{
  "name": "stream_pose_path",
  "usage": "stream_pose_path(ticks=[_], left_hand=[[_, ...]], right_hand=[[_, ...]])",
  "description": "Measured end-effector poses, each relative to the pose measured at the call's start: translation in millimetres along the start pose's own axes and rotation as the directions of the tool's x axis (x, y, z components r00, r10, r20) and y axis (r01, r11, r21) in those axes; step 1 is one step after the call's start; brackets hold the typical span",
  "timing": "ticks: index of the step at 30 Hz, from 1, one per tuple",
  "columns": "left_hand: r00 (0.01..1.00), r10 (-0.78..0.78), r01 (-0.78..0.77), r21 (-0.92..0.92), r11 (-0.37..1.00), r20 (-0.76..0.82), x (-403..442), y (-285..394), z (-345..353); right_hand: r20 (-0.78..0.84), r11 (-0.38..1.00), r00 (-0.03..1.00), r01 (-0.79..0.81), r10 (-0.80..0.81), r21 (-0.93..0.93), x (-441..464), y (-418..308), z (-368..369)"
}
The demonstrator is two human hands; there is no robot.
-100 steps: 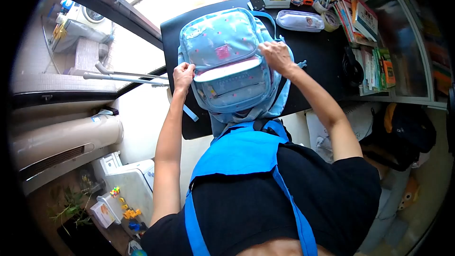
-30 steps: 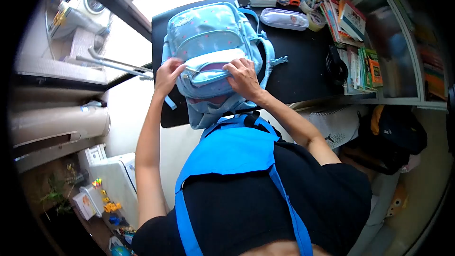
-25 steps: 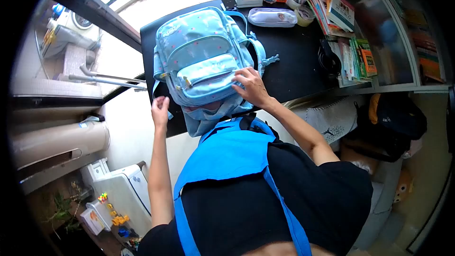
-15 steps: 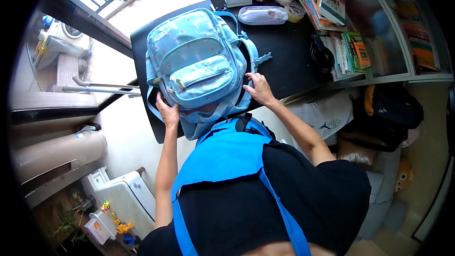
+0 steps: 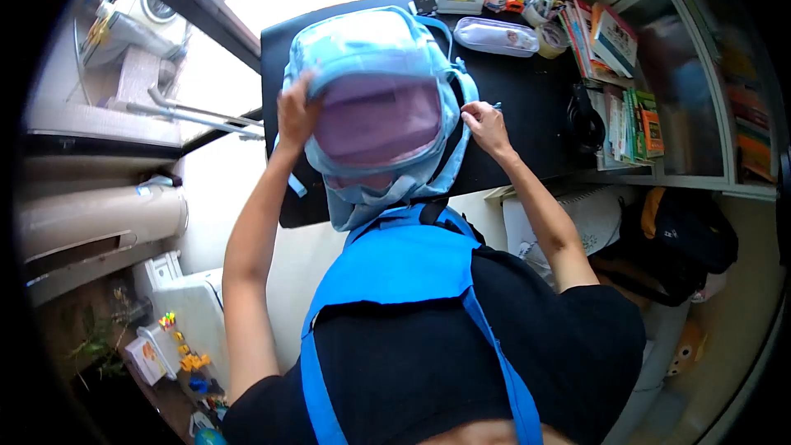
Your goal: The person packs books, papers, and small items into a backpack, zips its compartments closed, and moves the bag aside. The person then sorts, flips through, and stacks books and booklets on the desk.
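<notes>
A light blue backpack (image 5: pixel 350 41) lies on the black desk (image 5: pixel 527 144), its front compartment gaping to show a pinkish-purple lining (image 5: pixel 379 119). At the backpack's left edge is my left hand (image 5: pixel 298 115), beside the opening; its fingertips are smeared by motion, so its hold is unclear. My right hand (image 5: pixel 488 127) is beside the right shoulder strap (image 5: pixel 463 144), with thumb and fingers pinched together. What lies between those fingertips is too small to tell.
Beyond the backpack are a pencil case (image 5: pixel 497 36), a phone (image 5: pixel 423 1) and a pen holder (image 5: pixel 544 8). Headphones (image 5: pixel 586 119) and upright books (image 5: pixel 630 128) stand at the right. A dark bag (image 5: pixel 692 235) sits below the desk's right side.
The front compartment has gone from closed to open, baring the lining. My left hand has risen along the left edge; my right hand has moved up beside the strap and pinched.
</notes>
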State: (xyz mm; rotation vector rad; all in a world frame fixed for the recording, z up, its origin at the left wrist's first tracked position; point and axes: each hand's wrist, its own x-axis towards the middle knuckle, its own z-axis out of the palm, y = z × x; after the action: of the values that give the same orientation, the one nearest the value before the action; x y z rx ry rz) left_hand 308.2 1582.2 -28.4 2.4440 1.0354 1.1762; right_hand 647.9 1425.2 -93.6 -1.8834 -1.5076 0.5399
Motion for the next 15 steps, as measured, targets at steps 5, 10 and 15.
stream_pose_path(ticks=[5, 10, 15], left_hand=[[0.972, -0.199, 0.177, -0.168, 0.97, -0.124, 71, 28, -32], [0.962, -0.252, 0.231, -0.182, 0.956, -0.103, 71, 31, -33], [0.934, -0.285, 0.338, -0.28, 0.898, 0.215, 55, 25, -43]], right_hand=[[-0.079, 0.997, 0.997, 0.007, -0.001, 0.074, 12, -24, -3], [-0.193, 0.99, 0.98, 0.079, -0.055, 0.119, 19, -55, -5], [-0.13, 0.977, 0.989, 0.092, -0.068, 0.191, 26, -67, 7]])
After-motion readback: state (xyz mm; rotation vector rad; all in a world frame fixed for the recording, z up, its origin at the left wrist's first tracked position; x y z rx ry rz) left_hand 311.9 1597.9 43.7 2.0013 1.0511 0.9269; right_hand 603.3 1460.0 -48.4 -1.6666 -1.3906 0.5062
